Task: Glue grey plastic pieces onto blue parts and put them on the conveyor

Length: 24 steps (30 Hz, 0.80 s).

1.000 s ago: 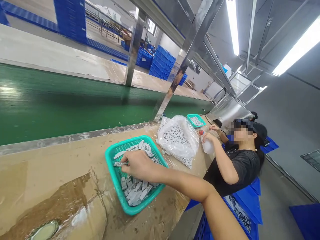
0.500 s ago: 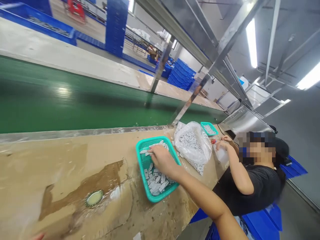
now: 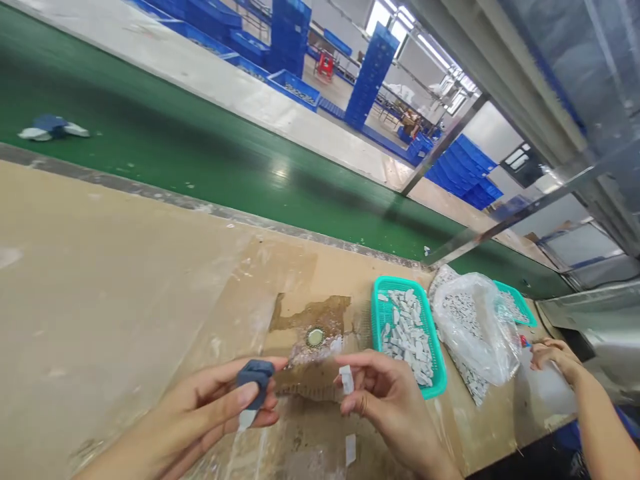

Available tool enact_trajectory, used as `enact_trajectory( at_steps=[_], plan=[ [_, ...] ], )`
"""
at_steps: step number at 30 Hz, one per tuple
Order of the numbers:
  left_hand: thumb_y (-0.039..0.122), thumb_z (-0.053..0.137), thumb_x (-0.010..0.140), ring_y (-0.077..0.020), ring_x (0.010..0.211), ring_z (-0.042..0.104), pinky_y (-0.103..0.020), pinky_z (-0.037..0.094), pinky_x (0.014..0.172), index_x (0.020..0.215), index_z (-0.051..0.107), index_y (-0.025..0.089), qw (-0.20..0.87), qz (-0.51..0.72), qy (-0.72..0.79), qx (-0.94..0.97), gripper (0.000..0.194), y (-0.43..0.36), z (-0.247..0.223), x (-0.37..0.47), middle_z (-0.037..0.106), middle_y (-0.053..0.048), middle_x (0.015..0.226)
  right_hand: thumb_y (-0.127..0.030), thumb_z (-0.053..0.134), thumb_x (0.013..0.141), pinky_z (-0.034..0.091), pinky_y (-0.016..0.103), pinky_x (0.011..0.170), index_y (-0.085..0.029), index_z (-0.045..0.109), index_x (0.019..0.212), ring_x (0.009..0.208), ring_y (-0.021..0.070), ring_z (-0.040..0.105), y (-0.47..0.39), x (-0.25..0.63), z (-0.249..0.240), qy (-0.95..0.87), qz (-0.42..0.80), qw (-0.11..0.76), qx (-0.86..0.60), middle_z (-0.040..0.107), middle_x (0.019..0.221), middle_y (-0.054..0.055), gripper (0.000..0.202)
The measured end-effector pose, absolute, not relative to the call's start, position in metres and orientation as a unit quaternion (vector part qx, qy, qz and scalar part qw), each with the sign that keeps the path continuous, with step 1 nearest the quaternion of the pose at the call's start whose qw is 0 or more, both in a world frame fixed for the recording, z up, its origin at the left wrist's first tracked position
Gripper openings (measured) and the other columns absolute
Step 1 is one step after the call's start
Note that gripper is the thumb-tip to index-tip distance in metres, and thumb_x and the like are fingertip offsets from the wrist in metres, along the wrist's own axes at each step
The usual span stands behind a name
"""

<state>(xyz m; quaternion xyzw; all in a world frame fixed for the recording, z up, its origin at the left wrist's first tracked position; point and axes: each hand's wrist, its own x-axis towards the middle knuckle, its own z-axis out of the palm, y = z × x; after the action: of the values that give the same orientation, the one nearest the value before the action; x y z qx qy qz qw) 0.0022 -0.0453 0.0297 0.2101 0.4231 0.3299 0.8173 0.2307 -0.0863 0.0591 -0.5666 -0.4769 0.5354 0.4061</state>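
Between the thumb and fingers of my left hand [image 3: 210, 407] is a dark blue plastic part [image 3: 256, 375], with a white tip [image 3: 247, 418] showing at its lower end. My right hand [image 3: 393, 403] pinches a small white plastic piece [image 3: 347, 379] upright, a short way right of the blue part and not touching it. Just beyond my right hand stands a green basket [image 3: 376, 297] holding many similar white pieces. Another white piece [image 3: 351, 450] lies on the bench below my right hand.
A round greenish disc [image 3: 315, 336] sits on the stained bench [image 3: 150, 267]. On the green belt [image 3: 240, 177] lies a blue and white part [image 3: 53, 127]. To the right are a clear bag [image 3: 493, 333] of white pieces, another green basket [image 3: 530, 317] and a co-worker's hand [image 3: 555, 357].
My right hand has left the green basket and now holds a white piece. My left hand has come into view with the dark blue part. The view has swung left.
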Motion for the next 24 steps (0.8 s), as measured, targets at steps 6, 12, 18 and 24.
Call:
enact_trajectory(
  at_steps=[6,12,18,24],
  plan=[
    [0.036,0.081,0.076,-0.0240,0.103,0.068,-0.034,0.050,0.100,0.096,0.079,0.015,0.885,0.295,0.307,0.188,0.029,-0.046,0.025,-0.003,0.075,-0.012,0.102,-0.037,0.089,0.063,0.052,0.021,0.058,-0.026,0.080,0.082,0.065,0.0127,0.062,-0.084,0.195,0.041,-0.469,0.509,0.431,-0.578,0.069,0.078,0.002,0.024],
    [0.028,0.083,0.075,-0.0200,0.097,0.068,-0.035,0.051,0.098,0.094,0.076,0.013,0.869,0.370,0.309,0.111,0.026,-0.039,0.023,-0.002,0.074,-0.010,0.096,-0.035,0.073,0.083,0.059,0.026,0.062,-0.031,0.077,0.104,0.074,0.0158,0.068,-0.077,0.213,0.031,-0.538,0.434,0.409,-0.595,0.073,0.098,0.005,0.022],
    [0.031,0.084,0.073,-0.0171,0.085,0.068,-0.030,0.048,0.088,0.102,0.072,0.014,0.867,0.360,0.315,0.143,0.036,-0.033,0.011,-0.009,0.072,-0.006,0.085,-0.032,0.068,0.087,0.057,0.031,0.081,-0.027,0.073,0.112,0.099,0.0184,0.066,-0.072,0.220,0.013,-0.613,0.258,0.368,-0.649,0.069,0.108,0.007,0.026],
    [0.033,0.082,0.074,-0.0182,0.084,0.068,-0.028,0.044,0.074,0.088,0.071,0.014,0.853,0.356,0.327,0.195,0.027,-0.030,0.008,-0.010,0.073,-0.007,0.085,-0.029,0.067,0.089,0.056,0.031,0.077,-0.025,0.073,0.114,0.089,0.0166,0.068,-0.069,0.217,-0.001,-0.666,0.110,0.345,-0.652,0.073,0.101,0.006,0.026]
  ],
)
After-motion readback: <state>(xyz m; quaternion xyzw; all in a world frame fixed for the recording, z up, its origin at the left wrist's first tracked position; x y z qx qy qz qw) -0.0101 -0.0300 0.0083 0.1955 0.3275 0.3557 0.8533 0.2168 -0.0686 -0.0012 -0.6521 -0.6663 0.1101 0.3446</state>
